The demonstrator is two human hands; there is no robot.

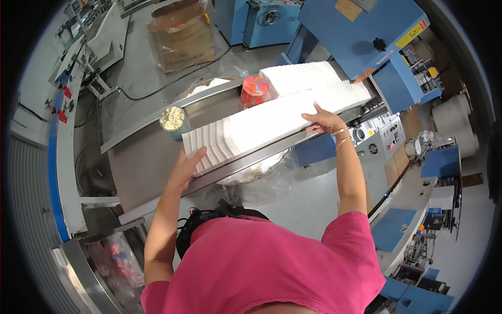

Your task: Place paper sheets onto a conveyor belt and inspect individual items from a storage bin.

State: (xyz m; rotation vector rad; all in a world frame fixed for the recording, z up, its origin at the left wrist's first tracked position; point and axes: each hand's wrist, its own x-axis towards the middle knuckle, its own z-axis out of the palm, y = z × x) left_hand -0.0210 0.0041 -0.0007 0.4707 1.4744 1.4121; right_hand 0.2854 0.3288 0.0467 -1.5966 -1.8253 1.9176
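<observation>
Both hands are flat with fingers spread, left hand [186,166] and right hand [324,121] capping the ends of the long stack of white napkins [256,128], stretched between their fingertips along the metal tray [141,162].

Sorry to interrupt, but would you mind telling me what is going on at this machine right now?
A person in a pink shirt stands at a metal tray leading out of a blue machine. A long row of stacked white paper sheets lies in it. The left hand presses on the row's near end, and the right hand rests on it nearer the machine. A red tin and an open tin stand behind the row.
</observation>
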